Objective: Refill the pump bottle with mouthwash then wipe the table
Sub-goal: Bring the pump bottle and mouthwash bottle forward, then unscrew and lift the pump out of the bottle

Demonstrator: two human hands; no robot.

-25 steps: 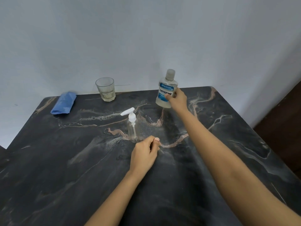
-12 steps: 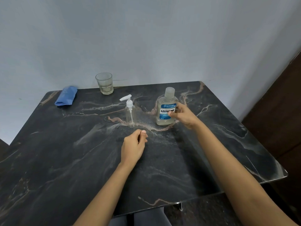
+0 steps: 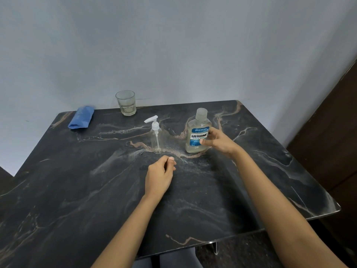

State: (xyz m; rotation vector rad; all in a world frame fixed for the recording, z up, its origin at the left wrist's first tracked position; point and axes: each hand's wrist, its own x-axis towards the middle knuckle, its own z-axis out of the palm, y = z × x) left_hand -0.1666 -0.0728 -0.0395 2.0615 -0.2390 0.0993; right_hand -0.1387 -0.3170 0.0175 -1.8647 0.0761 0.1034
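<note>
Desk: dark marble-patterned desk (image 3: pixel 87 190) with pale and rust-coloured veins, set against a pale grey wall (image 3: pixel 173 45); a dark brown door (image 3: pixel 340 132) stands at the right edge of the view.
Mouthwash bottle: clear plastic Listerine Cool Mint mouthwash bottle (image 3: pixel 198 132) with a blue-and-white label and a translucent cap, upright on the desk toward the far right of centre, holding pale liquid; the cap is on.
Pump bottle: small clear plastic pump bottle (image 3: pixel 156 139) with a white pump head, upright on the desk just left of the mouthwash bottle and apart from it; it looks empty, with the dip tube visible inside.
Right hand: right hand (image 3: pixel 218 141) reaches across the desk, thumb and fingers curled around the right side of the mouthwash bottle at label height, holding it while its base rests on the desk.
Left hand: left hand (image 3: pixel 160 174) rests on the desk near the pump bottle on the near side, not touching it, fingers loosely curled inward with the thumb tip against them; it holds nothing.
Cloth: folded blue cloth (image 3: pixel 81 117) lies at the far left corner of the desk, well apart from both bottles.
Glass: clear drinking glass (image 3: pixel 126 103) stands at the far edge by the wall, just right of the cloth, with a little pale liquid at the bottom.
</note>
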